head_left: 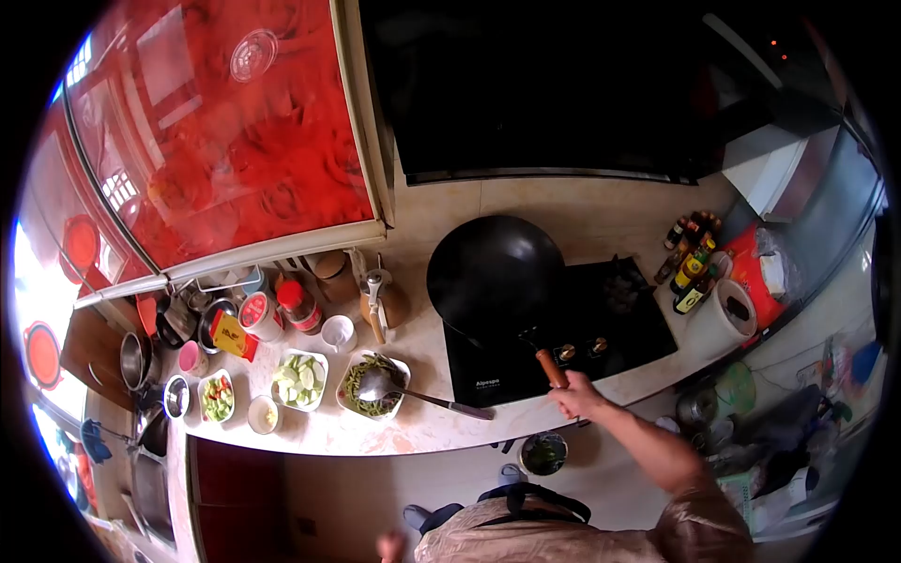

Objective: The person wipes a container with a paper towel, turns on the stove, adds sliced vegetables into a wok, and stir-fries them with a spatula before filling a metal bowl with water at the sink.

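Observation:
My right hand [577, 397] is closed round the wooden handle of a black wok [496, 272], in front of the stove [601, 319]. The wok sits over the stove's left side, its dark inside facing up. Low at the bottom edge, my left hand [390, 545] hangs beside my body; it is small, blurred and partly cut off, so its fingers cannot be made out. Left of the stove, a ladle [375, 383] rests with its bowl on a white dish of green vegetables [357, 399], and its handle reaches across the counter toward the stove.
Along the counter [450, 436] stand a dish of pale green slices [300, 380], a dish of chopped vegetables [218, 397], a small bowl [264, 414] and several jars. Sauce bottles [693, 267] stand right of the stove. A bin [544, 453] is on the floor.

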`<state>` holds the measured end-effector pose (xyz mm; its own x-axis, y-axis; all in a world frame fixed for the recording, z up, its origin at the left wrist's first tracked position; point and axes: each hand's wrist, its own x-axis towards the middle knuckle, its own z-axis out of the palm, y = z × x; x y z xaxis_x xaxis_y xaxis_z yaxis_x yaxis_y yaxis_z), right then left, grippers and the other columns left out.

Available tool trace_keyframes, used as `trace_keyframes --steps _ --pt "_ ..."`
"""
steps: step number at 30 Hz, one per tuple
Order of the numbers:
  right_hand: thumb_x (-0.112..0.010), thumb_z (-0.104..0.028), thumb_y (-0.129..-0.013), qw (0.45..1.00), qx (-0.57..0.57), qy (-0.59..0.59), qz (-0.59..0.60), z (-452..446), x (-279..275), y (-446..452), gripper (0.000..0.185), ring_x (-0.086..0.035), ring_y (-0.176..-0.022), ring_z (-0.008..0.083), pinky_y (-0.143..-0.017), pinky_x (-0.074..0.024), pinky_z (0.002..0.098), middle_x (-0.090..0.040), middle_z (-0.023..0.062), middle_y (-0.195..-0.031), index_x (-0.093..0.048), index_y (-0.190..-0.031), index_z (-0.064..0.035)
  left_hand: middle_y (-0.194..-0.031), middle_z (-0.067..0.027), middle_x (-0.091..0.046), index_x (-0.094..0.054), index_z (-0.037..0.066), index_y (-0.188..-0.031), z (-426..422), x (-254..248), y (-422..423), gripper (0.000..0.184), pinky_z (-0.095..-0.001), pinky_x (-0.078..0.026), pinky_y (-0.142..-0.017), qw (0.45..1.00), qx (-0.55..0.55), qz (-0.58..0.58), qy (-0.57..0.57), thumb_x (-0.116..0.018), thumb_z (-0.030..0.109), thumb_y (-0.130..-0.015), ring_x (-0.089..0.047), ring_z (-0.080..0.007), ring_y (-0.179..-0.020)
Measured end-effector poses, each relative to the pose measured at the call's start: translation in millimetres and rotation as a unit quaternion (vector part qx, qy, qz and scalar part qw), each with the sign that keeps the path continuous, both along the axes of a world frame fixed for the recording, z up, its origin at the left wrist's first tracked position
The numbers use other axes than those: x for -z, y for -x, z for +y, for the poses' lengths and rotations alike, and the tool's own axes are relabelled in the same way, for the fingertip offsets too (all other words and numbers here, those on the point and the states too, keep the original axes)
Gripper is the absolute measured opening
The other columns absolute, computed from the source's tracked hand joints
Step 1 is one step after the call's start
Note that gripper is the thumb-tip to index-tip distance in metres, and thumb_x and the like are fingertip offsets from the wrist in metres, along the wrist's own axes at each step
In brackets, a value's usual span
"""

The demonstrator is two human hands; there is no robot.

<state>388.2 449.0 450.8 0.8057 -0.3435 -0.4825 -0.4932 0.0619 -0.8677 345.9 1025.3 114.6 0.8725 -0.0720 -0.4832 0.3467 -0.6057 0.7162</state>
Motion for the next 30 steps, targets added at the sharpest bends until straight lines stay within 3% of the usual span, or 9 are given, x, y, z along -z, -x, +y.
trace_keyframes --steps 1,6,12,15,17,19,25,28,30 --pt "-0.064 -0.006 -0.083 1.0 -0.003 -0.02 0.009 -6.3 -9.7 0.8 0.02 -0.049 -0.046 0.0095 -0.037 -0.039 0.0275 -0.048 0.0023 -0.066 -0.046 -0.093 -0.0052 -0.063 -0.0026 -0.061 -0.065 0.006 -0.082 5.5 2.2 -0.6 0.026 -0.03 -0.041 -0.043 0.998 -0.031 0.049 0.013 -0.058 0.028 -0.093 -0.053 -0.016 -0.049" --pt "-0.062 -0.007 -0.086 0.996 -0.012 -0.072 0.056 -13.7 -69.2 1.7 0.014 -0.05 -0.046 0.0104 -0.038 -0.04 0.0272 -0.05 0.0022 -0.066 -0.049 -0.092 -0.0044 -0.065 -0.004 -0.063 -0.067 0.004 -0.083 33.1 1.7 5.5 0.027 -0.028 -0.038 -0.041 0.976 -0.138 0.159 0.056 -0.06 0.029 -0.093 -0.052 -0.0132 -0.047" --pt "-0.061 -0.01 -0.085 0.993 0.015 -0.119 0.019 0.2 -40.0 5.5 0.012 -0.051 -0.046 0.0099 -0.039 -0.0424 0.0252 -0.05 0.0017 -0.063 -0.051 -0.08 -0.0061 -0.065 -0.0053 -0.063 -0.068 0.004 -0.084 55.3 -17.7 3.5 0.027 -0.0278 -0.038 -0.041 0.948 -0.215 0.207 0.114 -0.06 0.028 -0.093 -0.052 -0.0128 -0.047" --pt "-0.063 -0.007 -0.085 0.992 0.016 -0.121 -0.007 15.1 -10.5 3.1 0.017 -0.05 -0.048 0.0098 -0.039 -0.0397 0.0265 -0.051 0.0027 -0.066 -0.049 -0.095 -0.0055 -0.066 -0.0067 -0.064 -0.068 0.003 -0.085 38.6 -29.3 -10.8 0.027 -0.0279 -0.039 -0.041 0.961 -0.181 0.175 0.112 -0.059 0.027 -0.093 -0.052 -0.0136 -0.047" --pt "-0.063 -0.007 -0.085 0.993 0.033 -0.108 -0.027 28.0 -3.8 -1.8 0.017 -0.05 -0.048 0.0101 -0.039 -0.0391 0.0271 -0.051 0.0031 -0.066 -0.049 -0.093 -0.0054 -0.068 -0.0088 -0.064 -0.068 0.001 -0.086 12.0 -59.4 -24.4 0.026 -0.0283 -0.04 -0.043 0.977 -0.135 0.144 0.076 -0.057 0.024 -0.093 -0.053 -0.0155 -0.048" --pt "-0.063 -0.008 -0.085 0.994 0.043 -0.09 -0.045 41.3 -6.0 -7.8 0.016 -0.05 -0.048 0.0106 -0.039 -0.0399 0.0274 -0.051 0.0031 -0.066 -0.048 -0.089 -0.0043 -0.072 -0.0108 -0.069 -0.069 -0.002 -0.086 7.5 -17.9 -37.3 0.025 -0.0323 -0.053 -0.057 0.977 -0.148 0.134 0.07 -0.064 0.022 -0.085 -0.064 -0.0177 -0.061" --pt "-0.062 -0.008 -0.085 0.996 0.042 -0.055 -0.047 37.6 1.5 -17.8 0.014 -0.05 -0.046 0.0109 -0.038 -0.0399 0.0277 -0.051 0.0031 -0.063 -0.049 -0.09 -0.0043 -0.081 -0.0099 -0.071 -0.064 -0.001 -0.1 -14.6 -17.0 -48.8 0.023 -0.0289 -0.048 -0.05 0.981 -0.117 0.113 0.102 -0.059 0.021 -0.092 -0.066 -0.0184 -0.063" --pt "-0.061 -0.005 -0.084 0.998 0.046 -0.041 -0.028 41.5 2.2 -15.6 0.016 -0.051 -0.044 0.0115 -0.037 -0.0398 0.0274 -0.052 0.0035 -0.062 -0.05 -0.095 -0.0041 -0.08 -0.0097 -0.071 -0.065 -0.002 -0.099 -11.3 -13.0 -31.7 0.026 -0.0295 -0.05 -0.051 0.977 -0.118 0.145 0.104 -0.06 0.023 -0.091 -0.066 -0.0186 -0.062" --pt "-0.062 -0.005 -0.082 0.998 0.038 -0.032 -0.047 42.6 4.7 -18.6 0.018 -0.051 -0.044 0.0122 -0.037 -0.04 0.0279 -0.053 0.0038 -0.062 -0.051 -0.096 -0.0039 -0.08 -0.0153 -0.071 -0.069 -0.003 -0.092 -5.6 -4.0 -22.5 0.029 -0.0354 -0.053 -0.064 0.997 -0.032 0.07 0.028 -0.06 0.025 -0.087 -0.069 -0.0229 -0.07"
